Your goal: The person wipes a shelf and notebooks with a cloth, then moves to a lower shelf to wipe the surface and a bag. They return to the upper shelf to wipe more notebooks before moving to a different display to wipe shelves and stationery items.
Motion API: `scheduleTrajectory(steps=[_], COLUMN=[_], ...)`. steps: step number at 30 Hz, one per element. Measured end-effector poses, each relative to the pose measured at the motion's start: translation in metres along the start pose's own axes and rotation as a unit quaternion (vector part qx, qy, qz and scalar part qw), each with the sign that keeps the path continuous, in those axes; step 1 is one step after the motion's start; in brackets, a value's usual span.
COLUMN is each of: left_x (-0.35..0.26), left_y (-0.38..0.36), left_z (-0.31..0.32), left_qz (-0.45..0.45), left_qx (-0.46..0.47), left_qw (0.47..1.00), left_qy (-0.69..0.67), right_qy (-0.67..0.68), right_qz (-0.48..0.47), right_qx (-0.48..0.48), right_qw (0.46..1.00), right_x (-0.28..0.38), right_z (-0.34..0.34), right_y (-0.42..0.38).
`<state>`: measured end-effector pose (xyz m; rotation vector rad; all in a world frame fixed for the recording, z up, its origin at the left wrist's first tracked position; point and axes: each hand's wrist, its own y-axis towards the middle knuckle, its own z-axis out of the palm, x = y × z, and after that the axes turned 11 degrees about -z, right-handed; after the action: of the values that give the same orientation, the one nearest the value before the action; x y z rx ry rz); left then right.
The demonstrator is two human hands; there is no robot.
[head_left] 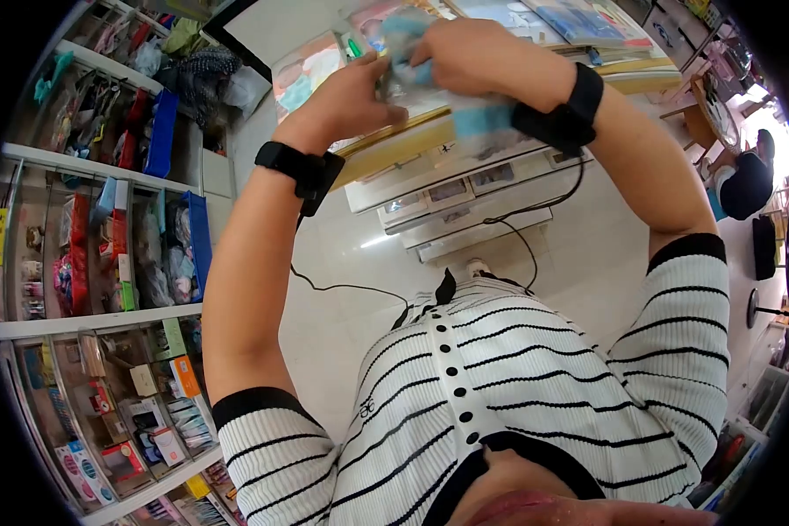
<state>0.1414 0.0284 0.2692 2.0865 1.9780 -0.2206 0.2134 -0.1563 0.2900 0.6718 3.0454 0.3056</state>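
Observation:
A soft blue, grey and white piece that looks like cloth or a wrapped packet is between my hands at the top of the view, smeared by motion. My right hand is closed around it from the right. A blue-and-white banded part hangs below that hand, near the wrist. My left hand is at its left edge, fingers curled towards it; the fingertips are partly hidden. Under the hands is a display counter with a yellowish front edge. A colourful printed item lies on it beside my left hand.
Glazed shelves full of small boxes and packets line the left side. White drawer-like tiers step out below the counter. Cables run from both black wristbands past my body. A round stool stands at right.

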Motion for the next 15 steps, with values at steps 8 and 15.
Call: scheduleTrajectory(steps=[8,15], left_x=[0.012,0.041], left_y=[0.008,0.021], left_z=[-0.005,-0.008], left_qz=[-0.03,-0.011], left_qx=[0.036,0.058], left_qw=[0.997,0.972], left_qy=[-0.055,-0.226], right_qy=[-0.081,0.107], right_qz=[0.032,-0.078], right_qx=[-0.036,-0.02], right_qw=[0.996,0.991], right_x=[0.01,0.016], right_z=[0.008,-0.014], right_y=[0.0,-0.03])
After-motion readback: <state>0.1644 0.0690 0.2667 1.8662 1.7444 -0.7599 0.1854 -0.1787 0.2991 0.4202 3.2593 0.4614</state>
